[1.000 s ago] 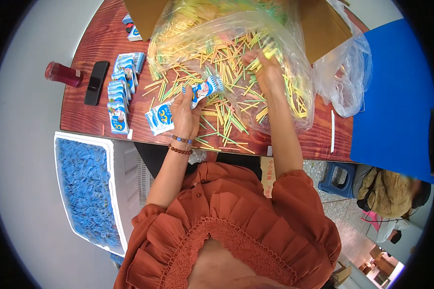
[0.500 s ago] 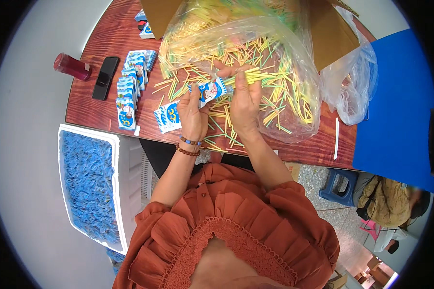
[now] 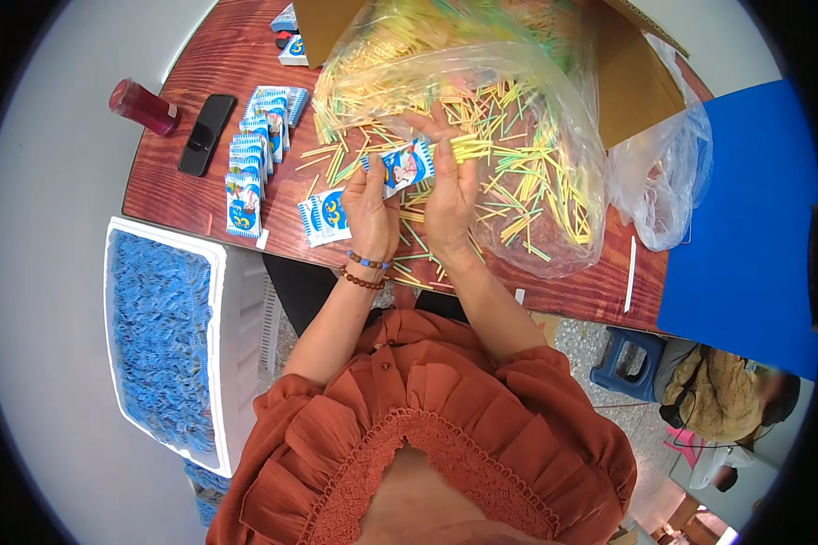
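Observation:
My left hand [image 3: 371,216] pinches a small blue-and-white packet [image 3: 407,169] by its left end, holding it tilted above the table. At the packet's right end is my right hand [image 3: 451,202], its fingers closed round a bundle of thin yellow sticks [image 3: 470,146]; these point to the right. Whether the right fingers also grip the packet's edge, I cannot tell. Just left of my left wrist, a few similar packets [image 3: 323,218] lie overlapped on the table. Many loose yellow, green and pink sticks [image 3: 541,186] are scattered under and beyond my hands.
A clear plastic bag [image 3: 563,256] of sticks spills from a cardboard box [image 3: 641,100]. On the left are a row of packets [image 3: 244,204], a phone [image 3: 206,134] and a red bottle [image 3: 144,106]. A white foam box [image 3: 218,345] full of blue packets stands beside the table.
My right hand with the sticks has moved slightly left, closer against the packet's end. The packet stays in my left hand, and the whole view has shifted a little.

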A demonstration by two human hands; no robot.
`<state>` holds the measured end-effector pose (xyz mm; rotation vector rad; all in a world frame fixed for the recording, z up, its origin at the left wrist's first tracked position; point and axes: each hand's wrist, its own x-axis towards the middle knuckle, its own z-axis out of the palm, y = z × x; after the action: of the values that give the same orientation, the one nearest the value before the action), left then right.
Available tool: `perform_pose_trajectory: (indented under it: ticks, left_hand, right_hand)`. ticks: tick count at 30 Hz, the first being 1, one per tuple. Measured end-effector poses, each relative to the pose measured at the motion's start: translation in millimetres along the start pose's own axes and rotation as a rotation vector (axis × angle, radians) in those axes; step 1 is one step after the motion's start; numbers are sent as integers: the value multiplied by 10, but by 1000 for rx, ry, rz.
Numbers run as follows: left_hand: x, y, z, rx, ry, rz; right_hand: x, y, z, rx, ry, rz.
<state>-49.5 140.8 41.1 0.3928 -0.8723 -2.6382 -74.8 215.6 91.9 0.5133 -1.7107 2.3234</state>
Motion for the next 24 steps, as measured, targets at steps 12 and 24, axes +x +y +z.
perform_pose_trajectory:
  ticks: [12,24]
  left_hand:
    - [114,-115,-36,-169,-55,-137]
    - [207,-193,-11,-359,-125,-279]
  right_hand:
    - [178,41,-184,-200,-93,76]
    - [291,185,-383,-392,-329,64]
